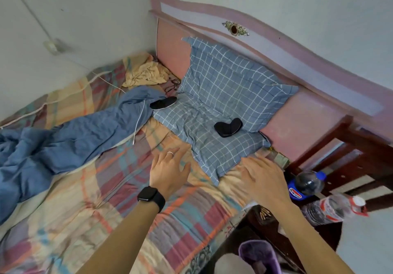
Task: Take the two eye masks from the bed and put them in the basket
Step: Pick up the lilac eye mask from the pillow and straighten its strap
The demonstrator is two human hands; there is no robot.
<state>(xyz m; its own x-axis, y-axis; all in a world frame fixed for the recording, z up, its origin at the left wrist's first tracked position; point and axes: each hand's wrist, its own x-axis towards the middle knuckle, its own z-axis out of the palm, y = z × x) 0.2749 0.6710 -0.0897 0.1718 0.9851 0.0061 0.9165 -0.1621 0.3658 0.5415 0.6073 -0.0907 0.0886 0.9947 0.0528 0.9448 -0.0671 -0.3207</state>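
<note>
Fingers (180, 156) of both hands spread empty above the bed (119, 188); the masks (228, 127), likely soft and light, suit an edge pinch.

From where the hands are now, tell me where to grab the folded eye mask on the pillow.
Pinch the eye mask at its lower point, where the two lobes meet, coming from the near side with the right hand. It lies flat on the pillow, folded like a heart, so that point probably gathers both layers.
</note>
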